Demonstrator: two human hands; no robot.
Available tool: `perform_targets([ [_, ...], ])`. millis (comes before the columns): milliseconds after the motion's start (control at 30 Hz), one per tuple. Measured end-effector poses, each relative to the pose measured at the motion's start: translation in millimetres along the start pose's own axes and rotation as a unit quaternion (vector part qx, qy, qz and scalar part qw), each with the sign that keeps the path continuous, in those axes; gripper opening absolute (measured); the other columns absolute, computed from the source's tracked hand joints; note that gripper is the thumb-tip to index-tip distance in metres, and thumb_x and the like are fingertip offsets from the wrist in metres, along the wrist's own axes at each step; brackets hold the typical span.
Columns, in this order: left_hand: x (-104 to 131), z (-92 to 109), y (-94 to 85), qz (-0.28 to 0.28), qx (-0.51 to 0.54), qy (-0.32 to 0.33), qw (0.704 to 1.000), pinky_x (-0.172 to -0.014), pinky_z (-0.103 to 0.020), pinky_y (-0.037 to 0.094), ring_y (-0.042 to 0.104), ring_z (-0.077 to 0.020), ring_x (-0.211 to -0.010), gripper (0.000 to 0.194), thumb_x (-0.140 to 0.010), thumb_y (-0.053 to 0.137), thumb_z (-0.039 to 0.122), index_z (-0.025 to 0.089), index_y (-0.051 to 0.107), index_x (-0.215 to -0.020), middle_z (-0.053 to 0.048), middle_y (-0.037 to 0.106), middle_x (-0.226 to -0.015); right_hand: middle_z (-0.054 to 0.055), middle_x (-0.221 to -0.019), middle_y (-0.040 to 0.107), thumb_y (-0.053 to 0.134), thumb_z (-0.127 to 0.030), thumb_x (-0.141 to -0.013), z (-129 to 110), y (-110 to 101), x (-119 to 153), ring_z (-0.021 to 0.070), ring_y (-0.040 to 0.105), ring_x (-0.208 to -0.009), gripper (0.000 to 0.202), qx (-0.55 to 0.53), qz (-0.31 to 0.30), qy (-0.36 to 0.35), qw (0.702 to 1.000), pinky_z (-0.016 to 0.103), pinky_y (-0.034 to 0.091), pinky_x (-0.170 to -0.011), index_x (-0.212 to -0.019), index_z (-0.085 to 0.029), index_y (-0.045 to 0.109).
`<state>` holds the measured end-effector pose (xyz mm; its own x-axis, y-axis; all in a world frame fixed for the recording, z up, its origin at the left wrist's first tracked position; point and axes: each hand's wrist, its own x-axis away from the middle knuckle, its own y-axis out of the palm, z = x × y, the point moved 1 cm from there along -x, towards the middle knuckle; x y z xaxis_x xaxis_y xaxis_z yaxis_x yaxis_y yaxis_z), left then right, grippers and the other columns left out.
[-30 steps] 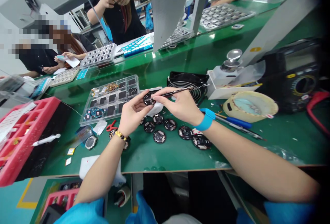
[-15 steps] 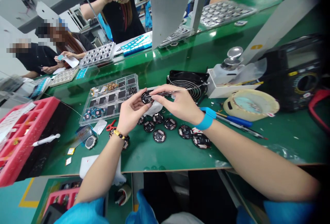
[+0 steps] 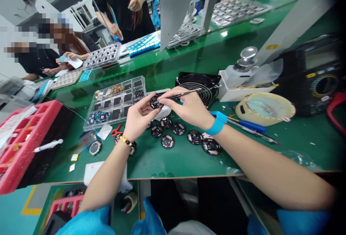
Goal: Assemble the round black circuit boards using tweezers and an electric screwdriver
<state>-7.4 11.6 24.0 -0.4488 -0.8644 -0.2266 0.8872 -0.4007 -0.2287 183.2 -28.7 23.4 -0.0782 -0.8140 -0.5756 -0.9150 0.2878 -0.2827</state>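
Observation:
My left hand (image 3: pixel 139 118) is closed on the edge of a round black part with small components (image 3: pixel 155 101), held up over the bench. Pinched in my right hand (image 3: pixel 189 107) is a pair of thin metal tweezers (image 3: pixel 186 93), its tips at the face of that part. A blue band circles my right wrist. Below the hands, several similar round black parts (image 3: pixel 167 141) lie on the green bench, with a white lump (image 3: pixel 164 113) partly hidden behind my fingers.
Left of my hands is a clear compartment tray (image 3: pixel 116 101); farther left, a pink tray (image 3: pixel 32 137). A small fan (image 3: pixel 198 83), white holder (image 3: pixel 235 87), yellowish bowl (image 3: pixel 265 109), blue-handled tool (image 3: pixel 252 126) and black multimeter (image 3: pixel 316 80) occupy the right. Co-workers sit and stand across the bench.
The tweezers have tilted slightly, while both my hands stay almost in place around the round part. Across the bench, a standing person's hands have moved apart, one lowering toward the tray.

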Motion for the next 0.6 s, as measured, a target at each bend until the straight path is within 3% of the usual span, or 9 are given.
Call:
perform_targets([
  [367, 0.8, 2.0, -0.1, -0.011, 0.028, 0.01, 0.999, -0.092, -0.036, 0.064, 0.074, -0.0245, -0.109, 0.063, -0.08, 0.088, 0.028, 0.021, 0.068, -0.139, -0.011, 0.077, -0.125, 0.005, -0.099, 0.082, 0.071, -0.04, -0.096, -2.6, -3.6, -1.9, 0.0244, 0.075, -0.091, 0.024, -0.024, -0.009, 0.043, 0.999, 0.037, 0.057, -0.082, -0.087, -0.021, 0.081],
  [600, 0.6, 2.2, -1.0, -0.003, 0.03, 0.01, 1.0, -0.088, -0.036, 0.065, 0.075, -0.0233, -0.102, 0.063, -0.079, 0.089, 0.03, 0.022, 0.069, -0.138, -0.01, 0.077, -0.122, 0.006, -0.094, 0.082, 0.073, -0.057, -0.091, 3.3, -3.1, -2.2, 0.0219, 0.073, -0.08, 0.039, -0.087, -0.012, 0.071, 0.994, 0.034, 0.057, -0.071, -0.087, -0.019, 0.081],
])
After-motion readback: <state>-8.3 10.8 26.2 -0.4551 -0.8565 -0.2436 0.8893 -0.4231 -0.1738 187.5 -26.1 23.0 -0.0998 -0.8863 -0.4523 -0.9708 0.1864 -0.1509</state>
